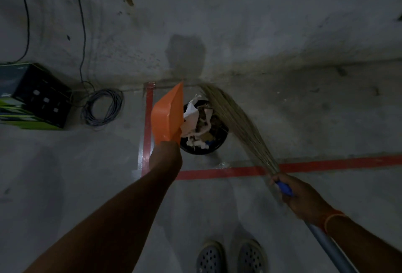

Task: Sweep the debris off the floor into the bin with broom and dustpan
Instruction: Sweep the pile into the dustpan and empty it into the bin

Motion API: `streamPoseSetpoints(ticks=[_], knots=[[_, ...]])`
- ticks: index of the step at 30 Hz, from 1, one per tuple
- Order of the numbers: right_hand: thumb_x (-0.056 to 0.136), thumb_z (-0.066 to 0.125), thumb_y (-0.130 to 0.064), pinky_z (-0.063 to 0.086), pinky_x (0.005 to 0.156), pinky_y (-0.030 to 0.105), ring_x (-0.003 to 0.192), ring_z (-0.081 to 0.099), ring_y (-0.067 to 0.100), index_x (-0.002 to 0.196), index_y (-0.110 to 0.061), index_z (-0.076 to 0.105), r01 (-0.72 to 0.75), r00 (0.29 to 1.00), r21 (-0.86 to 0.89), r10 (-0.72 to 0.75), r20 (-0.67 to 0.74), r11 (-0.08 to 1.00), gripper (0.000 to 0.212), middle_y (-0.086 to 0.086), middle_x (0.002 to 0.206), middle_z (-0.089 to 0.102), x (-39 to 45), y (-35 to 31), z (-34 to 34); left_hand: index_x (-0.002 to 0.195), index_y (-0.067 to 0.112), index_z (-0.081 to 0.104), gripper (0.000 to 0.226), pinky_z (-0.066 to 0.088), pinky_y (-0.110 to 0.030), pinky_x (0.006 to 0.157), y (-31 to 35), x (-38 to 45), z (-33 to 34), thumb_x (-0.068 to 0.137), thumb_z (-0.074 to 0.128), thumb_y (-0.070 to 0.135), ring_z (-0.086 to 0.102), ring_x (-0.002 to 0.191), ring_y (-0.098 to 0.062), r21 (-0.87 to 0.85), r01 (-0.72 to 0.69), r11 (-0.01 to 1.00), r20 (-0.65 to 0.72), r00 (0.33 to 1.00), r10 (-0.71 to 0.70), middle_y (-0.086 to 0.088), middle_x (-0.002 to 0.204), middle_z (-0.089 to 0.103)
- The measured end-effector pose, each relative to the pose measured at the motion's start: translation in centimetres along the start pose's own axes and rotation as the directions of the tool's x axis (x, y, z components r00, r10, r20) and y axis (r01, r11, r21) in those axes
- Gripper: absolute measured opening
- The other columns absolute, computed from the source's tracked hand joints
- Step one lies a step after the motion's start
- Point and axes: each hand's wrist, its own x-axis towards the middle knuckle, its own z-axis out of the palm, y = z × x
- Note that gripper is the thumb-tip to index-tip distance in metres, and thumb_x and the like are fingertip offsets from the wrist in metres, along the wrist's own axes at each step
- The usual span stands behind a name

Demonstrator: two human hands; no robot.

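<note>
My left hand (166,156) grips the handle of an orange dustpan (167,112), which is tipped on its side over the left rim of a round black bin (214,145). White paper scraps and brown debris (199,120) fill the bin. My right hand (301,196) holds a broom by its blue collar (283,189), with the grey handle running down past my wrist. The straw bristles (233,120) arc up and left across the bin's right edge toward the wall.
The bin stands against a concrete wall inside a corner of red floor tape (326,165). A coil of grey cable (102,107) and a black-and-green box (32,96) lie at the left. My two shoes (231,256) are at the bottom.
</note>
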Motion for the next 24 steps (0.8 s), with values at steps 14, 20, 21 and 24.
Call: streamPoseSetpoints(ticks=[14, 20, 21, 24], knots=[[0.084, 0.052, 0.009, 0.040, 0.047, 0.008, 0.056, 0.056, -0.013, 0.095, -0.041, 0.057, -0.065, 0.997, -0.014, 0.065, 0.029, 0.998, 0.052, -0.016, 0.075, 0.052, -0.5, -2.0, -0.1, 0.102, 0.004, 0.063, 0.013, 0.058, -0.048, 0.078, 2.4, -0.8, -1.7, 0.097, 0.052, 0.010, 0.067, 0.093, -0.037, 0.090, -0.045, 0.995, -0.007, 0.999, 0.045, -0.017, 0.103, 0.067], [0.085, 0.051, 0.008, 0.041, 0.046, 0.010, 0.056, 0.058, -0.007, 0.096, -0.040, 0.058, -0.092, 0.995, 0.026, 0.092, 0.036, 0.995, 0.050, -0.016, 0.087, 0.057, -1.2, -1.6, 0.5, 0.096, 0.011, 0.074, 0.017, 0.049, -0.035, 0.067, 0.8, -1.5, -1.2, 0.094, 0.057, 0.012, 0.069, 0.091, -0.031, 0.199, -0.078, 0.977, -0.011, 0.997, 0.082, -0.013, 0.101, 0.071], [0.085, 0.052, 0.008, 0.042, 0.047, 0.010, 0.058, 0.059, -0.009, 0.094, -0.043, 0.057, -0.088, 0.996, 0.031, 0.086, 0.033, 0.996, 0.053, -0.018, 0.087, 0.056, -1.3, -1.5, 0.5, 0.097, 0.011, 0.074, 0.018, 0.049, -0.035, 0.068, 0.6, -1.7, -1.0, 0.094, 0.057, 0.012, 0.069, 0.092, -0.031, 0.197, -0.075, 0.978, -0.014, 0.997, 0.080, -0.013, 0.102, 0.071], [0.086, 0.053, 0.006, 0.042, 0.047, 0.011, 0.057, 0.059, -0.006, 0.095, -0.047, 0.056, -0.089, 0.995, 0.035, 0.087, 0.038, 0.995, 0.053, -0.019, 0.084, 0.055, -1.5, -1.6, 0.6, 0.099, 0.016, 0.074, 0.023, 0.049, -0.034, 0.070, 0.2, -2.5, -0.6, 0.094, 0.053, 0.008, 0.069, 0.091, -0.030, 0.188, -0.087, 0.978, -0.043, 0.994, 0.097, -0.012, 0.104, 0.071]])
